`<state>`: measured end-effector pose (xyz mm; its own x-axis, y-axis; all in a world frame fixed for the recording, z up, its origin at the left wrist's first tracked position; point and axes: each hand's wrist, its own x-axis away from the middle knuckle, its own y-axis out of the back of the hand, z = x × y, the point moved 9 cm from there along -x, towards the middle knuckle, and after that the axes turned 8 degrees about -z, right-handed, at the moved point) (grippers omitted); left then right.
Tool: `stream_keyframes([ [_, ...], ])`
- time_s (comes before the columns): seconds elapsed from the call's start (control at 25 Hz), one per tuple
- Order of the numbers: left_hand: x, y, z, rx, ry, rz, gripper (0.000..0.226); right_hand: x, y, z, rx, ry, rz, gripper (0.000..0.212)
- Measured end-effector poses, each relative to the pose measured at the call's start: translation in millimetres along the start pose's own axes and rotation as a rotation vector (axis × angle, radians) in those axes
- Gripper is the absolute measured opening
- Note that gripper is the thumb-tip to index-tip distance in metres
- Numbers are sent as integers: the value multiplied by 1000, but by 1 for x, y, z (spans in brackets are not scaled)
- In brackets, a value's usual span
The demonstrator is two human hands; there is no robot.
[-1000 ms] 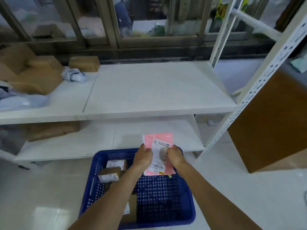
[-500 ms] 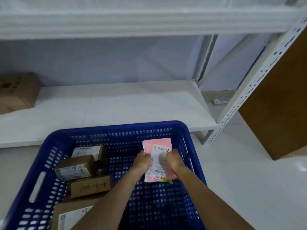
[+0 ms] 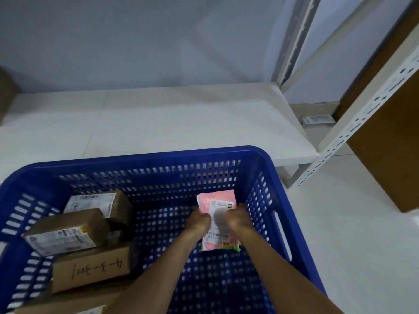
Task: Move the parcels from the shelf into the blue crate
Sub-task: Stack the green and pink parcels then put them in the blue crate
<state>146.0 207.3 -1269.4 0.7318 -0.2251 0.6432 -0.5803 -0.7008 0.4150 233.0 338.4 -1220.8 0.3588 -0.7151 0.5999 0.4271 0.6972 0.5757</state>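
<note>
A pink parcel [image 3: 218, 223] with a white shipping label is deep inside the blue crate [image 3: 158, 159], near its right wall. My left hand [image 3: 199, 219] grips its left edge and my right hand [image 3: 238, 217] grips its right edge. Whether the parcel touches the crate floor I cannot tell. Several brown cardboard parcels [image 3: 68, 232] lie stacked in the crate's left half; one [image 3: 93, 270] bears handwritten numbers.
The crate stands on the pale floor in front of the white lower shelf [image 3: 158, 123]. A perforated white shelf post [image 3: 353, 128] rises at the right, with a brown panel [image 3: 390, 141] behind it. A cardboard box edge [image 3: 5, 91] shows at far left.
Both hands have lowered the pink parcel from above the crate down into it. The view has dropped closer to the crate, and the upper shelf has left the frame.
</note>
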Motion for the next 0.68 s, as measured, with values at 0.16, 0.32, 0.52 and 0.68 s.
stream_keyframes([
  [0.16,-23,-23,14,16,26,19,36,-13,-3,-12,38,-17,-43,58],
  [0.32,-25,-35,18,50,48,25,40,-17,-2,-20,71,-20,-89,63],
  [0.52,-35,-37,14,107,61,-38,43,-13,2,-15,101,33,-108,54],
  [0.68,-53,-30,24,81,70,-102,46,-9,5,-11,130,73,-127,39],
])
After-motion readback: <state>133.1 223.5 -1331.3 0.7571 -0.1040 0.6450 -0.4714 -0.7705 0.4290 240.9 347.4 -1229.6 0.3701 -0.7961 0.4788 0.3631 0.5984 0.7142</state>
